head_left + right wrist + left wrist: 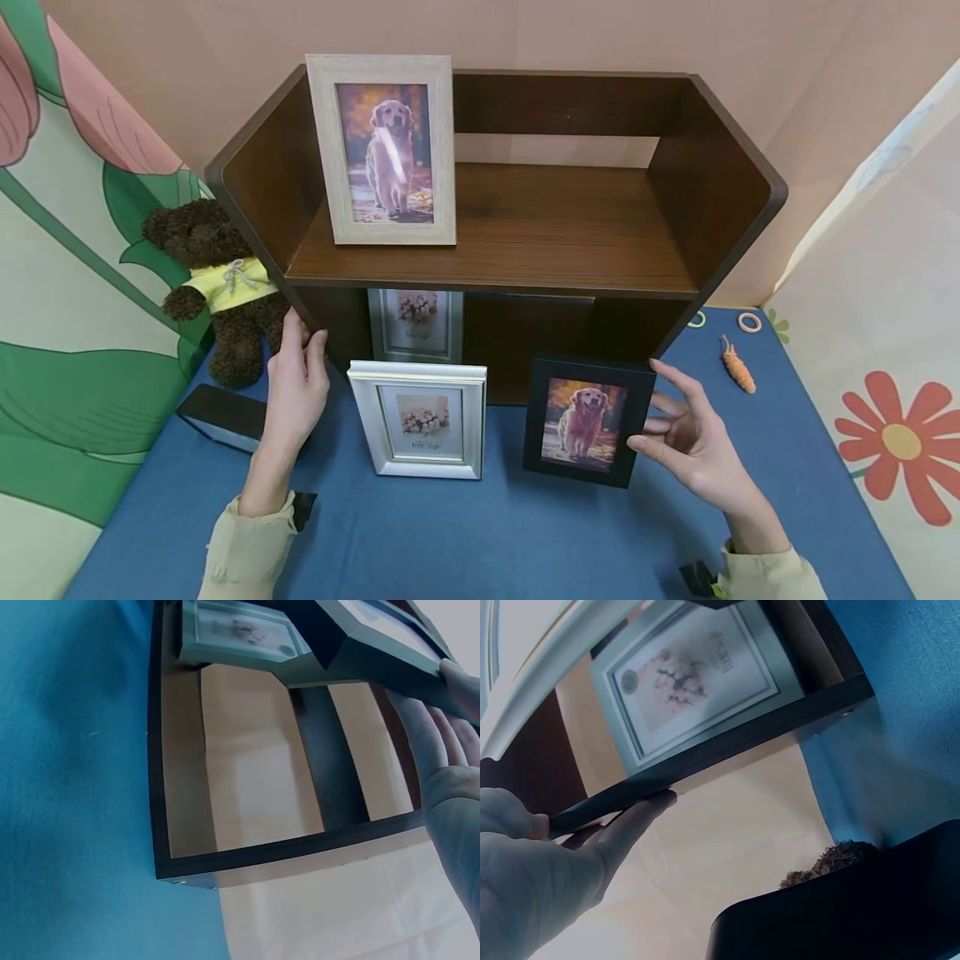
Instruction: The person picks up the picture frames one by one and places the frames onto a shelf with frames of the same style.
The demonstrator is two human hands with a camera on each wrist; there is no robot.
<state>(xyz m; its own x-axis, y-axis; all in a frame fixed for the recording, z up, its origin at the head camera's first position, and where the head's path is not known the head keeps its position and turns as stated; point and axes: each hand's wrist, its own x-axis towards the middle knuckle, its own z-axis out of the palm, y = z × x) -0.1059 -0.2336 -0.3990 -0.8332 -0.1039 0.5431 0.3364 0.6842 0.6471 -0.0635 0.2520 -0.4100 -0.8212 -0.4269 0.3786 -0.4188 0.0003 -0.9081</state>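
A dark brown wooden shelf (495, 267) stands on the blue table (510, 533). A light wood frame with a dog photo (384, 150) stands on its top board, and a silver flower frame (415, 323) sits in the lower compartment. In front, a silver flower frame (418, 421) and a black dog frame (585, 421) stand upright on the table. My left hand (300, 335) rests with straight fingers against the shelf's left side panel (727, 754). My right hand (654, 410) touches the black frame's right edge (390, 656) with straight, spread fingers (431, 731).
A brown teddy bear in a yellow shirt (217, 283) leans at the shelf's left, with a black box (225, 412) in front of it. A small carrot toy (738, 367) and two rings (748, 322) lie at the right. Patterned cloth walls close both sides.
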